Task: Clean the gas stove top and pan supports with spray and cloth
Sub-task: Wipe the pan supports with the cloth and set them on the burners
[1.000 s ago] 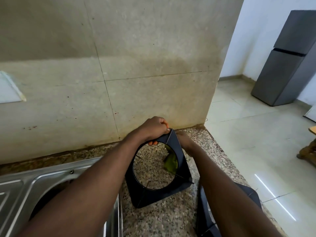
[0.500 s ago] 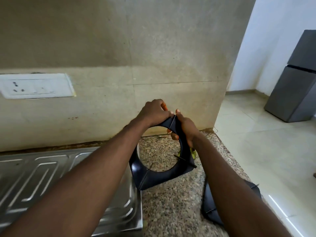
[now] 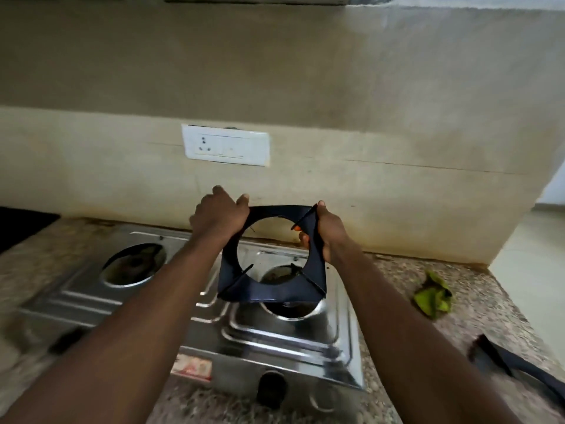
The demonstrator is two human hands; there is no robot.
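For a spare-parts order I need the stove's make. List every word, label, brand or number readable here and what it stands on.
Nothing here can be read.
The red and white sticker on the front edge of the stove: print too blurred to read.
The socket plate on the wall: no legible lettering.
The knob: no legible marks.
The pan support, gripped by the left hand and right hand: no marking shows.

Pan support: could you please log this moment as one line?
left hand, right hand grip pan support; above right burner; green cloth on countertop
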